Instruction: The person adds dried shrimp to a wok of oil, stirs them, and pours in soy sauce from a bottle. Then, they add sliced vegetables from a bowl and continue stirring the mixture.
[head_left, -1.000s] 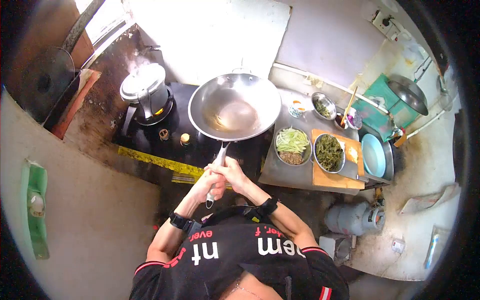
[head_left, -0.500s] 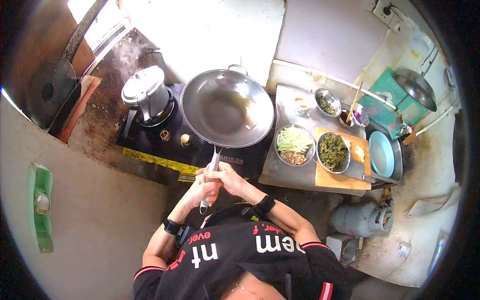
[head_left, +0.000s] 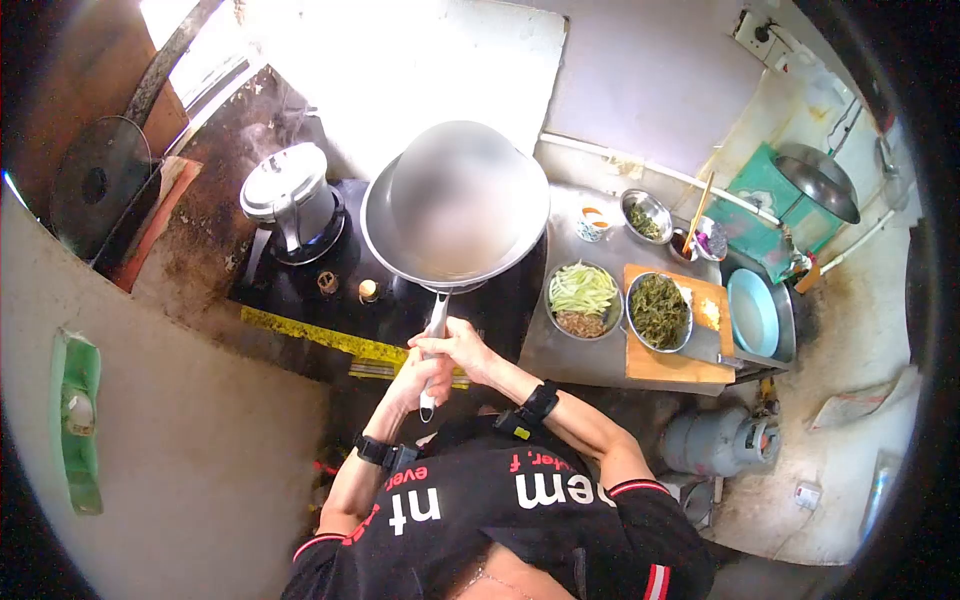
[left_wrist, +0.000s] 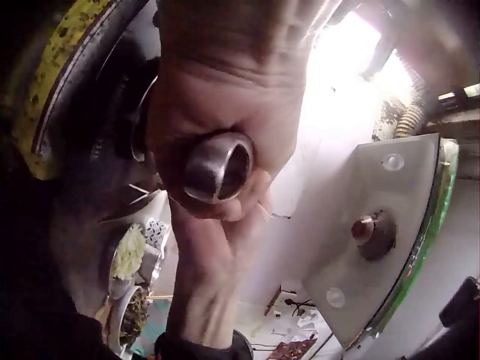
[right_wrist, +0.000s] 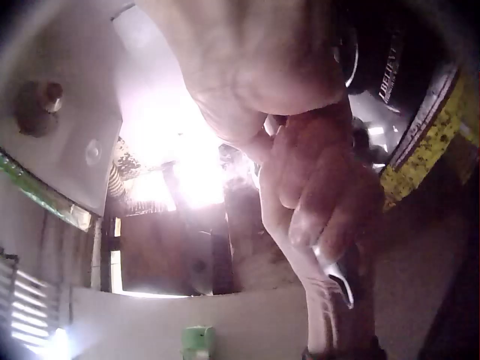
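A large steel wok (head_left: 378,222) hangs over the black stove in the head view, its long handle (head_left: 438,316) pointing back toward the body. My left hand (head_left: 420,380) wraps round the lower part of that handle. The handle's hollow metal end (left_wrist: 217,171) sticks out of this fist in the left wrist view. Just above it, my right hand (head_left: 462,350) grips the handle too, overlapping the left hand. In the right wrist view the left hand's curled fingers (right_wrist: 319,199) show below the right hand. A grey blur covers much of the wok's inside.
A steaming pressure cooker (head_left: 288,190) sits on the left burner. To the right, a metal counter (head_left: 575,362) bears a bowl of green shreds and minced bits (head_left: 582,290), a bowl of dark greens (head_left: 660,312) on a cutting board (head_left: 650,362), and small bowls. A gas cylinder (head_left: 705,440) stands below.
The wok has swung and tilted while both hands kept their grip on the handle. The liquid inside ran from the left side to the right half a second ago; now blur hides most of it.
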